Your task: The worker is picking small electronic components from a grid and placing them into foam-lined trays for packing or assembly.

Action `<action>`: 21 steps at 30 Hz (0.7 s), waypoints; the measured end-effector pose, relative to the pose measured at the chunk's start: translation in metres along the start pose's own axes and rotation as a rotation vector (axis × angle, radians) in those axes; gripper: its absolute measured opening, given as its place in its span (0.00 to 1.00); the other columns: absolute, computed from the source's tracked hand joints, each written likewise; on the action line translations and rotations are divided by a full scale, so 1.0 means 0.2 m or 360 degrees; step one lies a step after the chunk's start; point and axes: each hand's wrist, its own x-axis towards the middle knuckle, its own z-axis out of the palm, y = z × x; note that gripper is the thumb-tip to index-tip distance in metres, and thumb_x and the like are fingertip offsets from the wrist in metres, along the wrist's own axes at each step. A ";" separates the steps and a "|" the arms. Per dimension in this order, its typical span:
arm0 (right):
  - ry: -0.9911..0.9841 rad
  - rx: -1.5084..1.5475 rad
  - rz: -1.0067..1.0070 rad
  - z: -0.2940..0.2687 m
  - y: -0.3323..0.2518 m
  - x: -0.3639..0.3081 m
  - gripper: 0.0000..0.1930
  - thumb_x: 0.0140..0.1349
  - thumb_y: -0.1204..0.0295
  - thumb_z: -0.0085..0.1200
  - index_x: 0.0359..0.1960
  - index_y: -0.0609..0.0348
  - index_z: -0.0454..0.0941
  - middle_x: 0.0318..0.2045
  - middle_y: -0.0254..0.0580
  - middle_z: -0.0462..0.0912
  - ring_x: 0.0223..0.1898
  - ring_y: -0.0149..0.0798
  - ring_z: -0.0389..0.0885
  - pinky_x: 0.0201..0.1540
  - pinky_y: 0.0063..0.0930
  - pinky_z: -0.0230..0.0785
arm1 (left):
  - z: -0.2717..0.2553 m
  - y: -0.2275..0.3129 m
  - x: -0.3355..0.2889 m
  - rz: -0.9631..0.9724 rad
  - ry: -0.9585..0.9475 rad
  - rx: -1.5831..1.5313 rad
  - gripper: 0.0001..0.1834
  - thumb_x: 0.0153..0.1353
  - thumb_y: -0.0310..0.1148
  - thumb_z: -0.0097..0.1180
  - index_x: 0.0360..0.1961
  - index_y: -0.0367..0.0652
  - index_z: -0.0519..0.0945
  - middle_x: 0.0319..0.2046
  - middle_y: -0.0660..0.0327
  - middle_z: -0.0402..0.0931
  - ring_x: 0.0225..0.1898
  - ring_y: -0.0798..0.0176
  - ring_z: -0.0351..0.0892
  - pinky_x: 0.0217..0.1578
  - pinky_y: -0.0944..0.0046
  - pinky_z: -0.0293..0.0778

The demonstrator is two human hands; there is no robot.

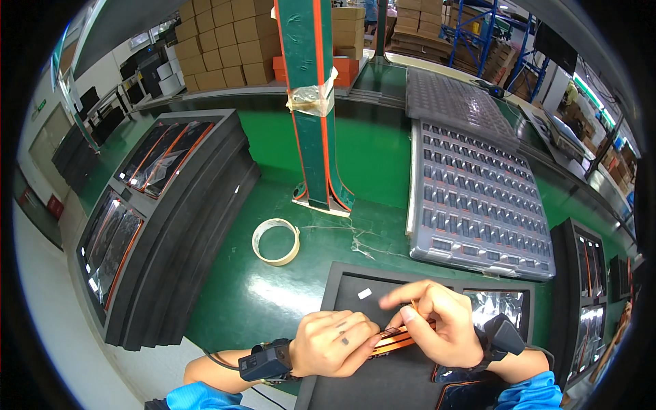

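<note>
A thin black panel with bright orange edges (391,344) is held on its side between my hands, over a black foam tray (355,287). My left hand (333,344) is closed around its left end. My right hand (441,328) is at the other end, thumb bent in and index finger stretched to the left, slightly blurred. A small orange sliver shows by the right thumb; whether it is pinched is unclear. A small white label (365,294) lies on the tray. Dark glossy panels (471,394) lie below my right hand, partly hidden by my wrist.
A tape roll (276,242) lies on the green bench (239,294). Left stand stacked foam trays (195,225) of orange-edged panels. A clear compartment tray (478,198) of small dark parts lies at back right, more foam trays (567,301) right. A green post (311,137) rises behind.
</note>
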 end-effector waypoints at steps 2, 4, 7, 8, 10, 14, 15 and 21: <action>-0.0028 0.0007 0.0019 -0.01 0.02 -0.01 0.13 0.64 0.82 0.61 0.23 0.64 0.70 0.38 0.53 0.86 0.32 0.32 0.86 0.32 0.26 0.78 | 0.01 -0.01 0.00 -0.0050 0.0072 -0.0063 0.05 0.56 0.24 0.63 0.27 0.41 0.77 0.24 0.62 0.79 0.20 0.60 0.79 0.20 0.64 0.73; -0.0074 -0.0044 0.0083 -0.02 -0.02 0.00 0.07 0.62 0.81 0.64 0.29 0.65 0.77 0.35 0.47 0.85 0.31 0.32 0.85 0.34 0.27 0.79 | 0.01 -0.01 -0.01 -0.0098 0.0112 -0.0117 0.05 0.56 0.23 0.62 0.27 0.40 0.77 0.23 0.62 0.78 0.19 0.59 0.78 0.20 0.64 0.73; -0.0126 -0.0127 0.0058 -0.03 0.01 -0.02 0.03 0.63 0.81 0.64 0.37 0.66 0.83 0.36 0.44 0.87 0.32 0.31 0.86 0.35 0.26 0.80 | 0.00 -0.02 -0.03 -0.0187 0.0126 -0.0160 0.04 0.59 0.22 0.59 0.29 0.38 0.76 0.22 0.59 0.79 0.18 0.57 0.79 0.21 0.63 0.74; -0.0157 -0.0149 0.0043 -0.03 0.01 -0.02 0.04 0.63 0.81 0.64 0.39 0.65 0.84 0.36 0.42 0.87 0.33 0.32 0.86 0.35 0.26 0.80 | 0.00 -0.02 -0.03 -0.0220 0.0100 -0.0156 0.03 0.61 0.22 0.56 0.30 0.37 0.75 0.22 0.58 0.80 0.18 0.56 0.80 0.22 0.63 0.75; -0.0183 -0.0181 0.0032 -0.02 0.01 -0.02 0.05 0.64 0.81 0.64 0.41 0.64 0.84 0.37 0.41 0.88 0.33 0.32 0.87 0.35 0.26 0.80 | 0.00 -0.02 -0.05 -0.0264 0.0120 -0.0185 0.03 0.63 0.22 0.55 0.31 0.37 0.75 0.22 0.58 0.81 0.18 0.57 0.81 0.23 0.63 0.76; 0.0059 0.0091 0.0150 0.04 -0.02 -0.03 0.08 0.63 0.80 0.63 0.44 0.63 0.85 0.37 0.43 0.89 0.35 0.36 0.89 0.36 0.28 0.82 | 0.00 -0.02 -0.06 -0.0448 0.0111 -0.0209 0.05 0.66 0.23 0.53 0.31 0.38 0.74 0.22 0.60 0.82 0.19 0.58 0.82 0.23 0.63 0.76; 0.0152 0.0209 0.0195 0.05 -0.03 -0.02 0.10 0.63 0.80 0.64 0.46 0.62 0.85 0.37 0.43 0.89 0.35 0.38 0.89 0.36 0.28 0.82 | 0.01 -0.02 -0.06 -0.0456 0.0112 -0.0205 0.05 0.66 0.23 0.53 0.31 0.38 0.74 0.22 0.60 0.82 0.19 0.58 0.82 0.23 0.63 0.76; -0.0308 -0.0231 -0.0259 -0.03 0.02 -0.01 0.12 0.61 0.79 0.65 0.47 0.60 0.85 0.37 0.41 0.89 0.33 0.39 0.89 0.35 0.27 0.82 | 0.02 -0.02 -0.04 -0.0419 0.0283 -0.0168 0.05 0.62 0.23 0.58 0.29 0.39 0.76 0.17 0.59 0.74 0.15 0.55 0.76 0.18 0.61 0.70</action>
